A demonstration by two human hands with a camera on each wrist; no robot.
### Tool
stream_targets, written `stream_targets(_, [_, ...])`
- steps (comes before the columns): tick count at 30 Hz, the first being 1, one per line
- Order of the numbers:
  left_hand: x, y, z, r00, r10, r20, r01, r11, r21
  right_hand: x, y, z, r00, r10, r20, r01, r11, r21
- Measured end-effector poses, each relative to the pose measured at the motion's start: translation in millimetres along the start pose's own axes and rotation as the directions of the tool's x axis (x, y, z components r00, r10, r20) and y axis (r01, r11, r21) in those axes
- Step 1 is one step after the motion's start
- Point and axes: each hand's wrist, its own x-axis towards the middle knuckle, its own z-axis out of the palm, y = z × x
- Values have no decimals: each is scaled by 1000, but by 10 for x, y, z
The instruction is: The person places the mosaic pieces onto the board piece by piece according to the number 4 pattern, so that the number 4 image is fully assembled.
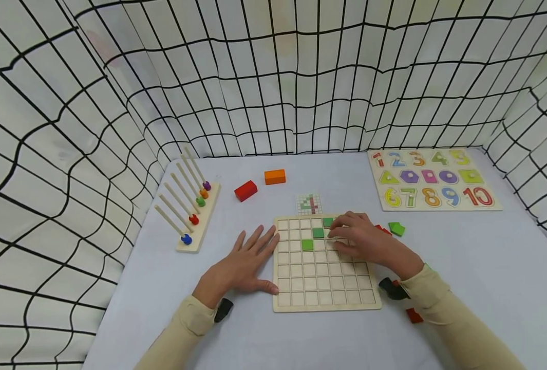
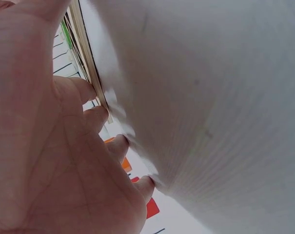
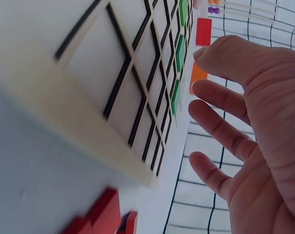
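My left hand (image 1: 244,267) lies flat on the table (image 1: 463,288), fingers spread and straight, fingertips (image 2: 97,116) touching the left edge of the grid board (image 1: 326,300); it holds nothing. My right hand (image 1: 364,240) rests over the board's upper right cells, fingers loosely extended (the wrist view shows them apart, with nothing between them). Its fingertips lie near the top green tile (image 1: 327,222). Two more green tiles (image 1: 318,233) sit in the board, stepping diagonally down to the left. A pattern card (image 1: 308,204) lies just beyond the board's far edge. Loose green (image 1: 397,228) and red pieces (image 1: 413,315) lie on the table right of the board. Farther back: a red block (image 1: 246,190), an orange block (image 1: 275,176), a peg rack (image 1: 194,221) at left and a number puzzle (image 1: 432,180) at right.
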Motion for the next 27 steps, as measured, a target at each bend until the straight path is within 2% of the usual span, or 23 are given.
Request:
stream_targets(9, [0,1,8,1000,2,0,-2,1000,1,-219,115,-130,997,69,-18,-69,998,-9])
stream_targets(14, [-6,-3,2,1000,8,-8,-8,1000,-10,-378,228,-185,996,72,-49,-73,997,-25])
stream_targets(18, [-8,-7,7,1000,13,-10,-14,1000,-17,-529,312,-211,993,77,-93,-82,995,-48])
stream_targets(23, [-7,-8,13,1000,5,-4,-5,1000,-8,-706,398,-242,979,84,-189,-97,993,-64])
stream_targets(27, [-5,-11,17,1000,1,-5,-1,1000,-2,-823,443,-318,964,155,-218,-177,980,-87])
